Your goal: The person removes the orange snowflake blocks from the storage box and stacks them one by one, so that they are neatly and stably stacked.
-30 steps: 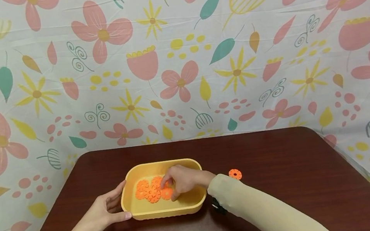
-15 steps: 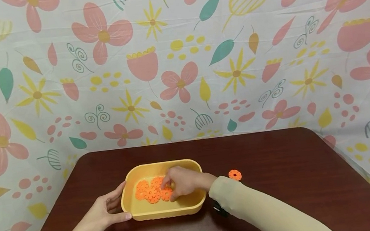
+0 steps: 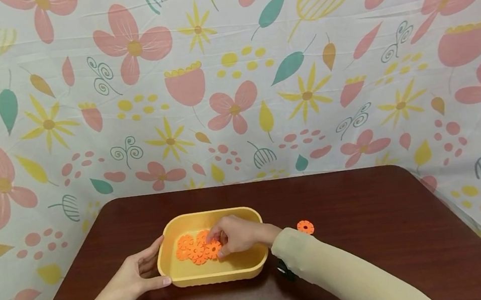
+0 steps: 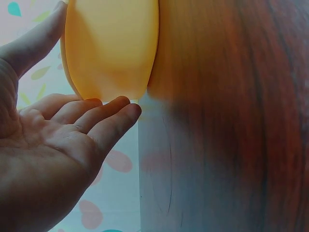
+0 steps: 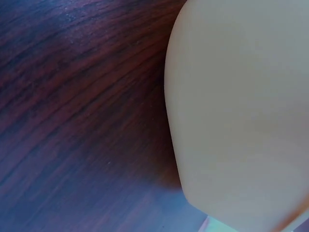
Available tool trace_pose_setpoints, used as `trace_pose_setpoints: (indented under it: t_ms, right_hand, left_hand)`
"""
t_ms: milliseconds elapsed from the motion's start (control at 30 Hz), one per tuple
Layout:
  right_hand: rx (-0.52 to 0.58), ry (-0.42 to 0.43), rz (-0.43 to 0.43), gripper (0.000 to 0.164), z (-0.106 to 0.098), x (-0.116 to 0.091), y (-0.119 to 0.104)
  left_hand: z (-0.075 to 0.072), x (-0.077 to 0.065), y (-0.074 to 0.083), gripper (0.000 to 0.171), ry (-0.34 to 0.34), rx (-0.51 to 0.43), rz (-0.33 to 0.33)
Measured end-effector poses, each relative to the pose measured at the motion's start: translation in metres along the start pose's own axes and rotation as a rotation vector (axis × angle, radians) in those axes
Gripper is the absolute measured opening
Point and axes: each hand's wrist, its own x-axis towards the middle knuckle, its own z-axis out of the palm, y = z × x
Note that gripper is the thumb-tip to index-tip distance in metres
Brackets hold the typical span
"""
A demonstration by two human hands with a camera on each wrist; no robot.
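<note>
A yellow plastic tub (image 3: 216,277) stands on the table with several orange notched discs (image 3: 184,243) lying toward its left half. My left hand (image 3: 131,278) touches the tub's left end, thumb at the front corner and fingers along the side. In the left wrist view, that hand's nearly straight fingers (image 4: 111,116) meet the tub's yellow wall (image 4: 113,48). Inside the tub, my right hand (image 3: 235,234) pinches an orange notched disc (image 3: 213,249) between thumb and index finger. The right wrist view shows a pale sleeve (image 5: 236,111); the hand itself is hidden there.
Right of the tub, beyond the right forearm, a single orange notched disc (image 3: 305,227) lies on the dark brown table (image 3: 367,214). A floral cloth (image 3: 242,160) hangs behind the table and along both sides.
The disc at my right fingertips has shifted slightly left and up, toward the other discs, with the fingers following. The left hand and the tub have not moved.
</note>
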Motion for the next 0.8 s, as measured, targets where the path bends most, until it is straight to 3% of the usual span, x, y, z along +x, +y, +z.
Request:
trace_pose_setpoints:
  t_ms: [467, 800]
  right_hand:
    - [0.031, -0.029, 0.008, 0.048, -0.0003, 0.0011, 0.0004]
    - [-0.024, -0.045, -0.079, 0.049, 0.0006, 0.0004, 0.0014]
  left_hand:
    - [0.0, 0.0018, 0.0007, 0.097, -0.005, -0.001, 0.012]
    - [-0.0001, -0.0001, -0.0005, 0.096, 0.003, 0.001, 0.002]
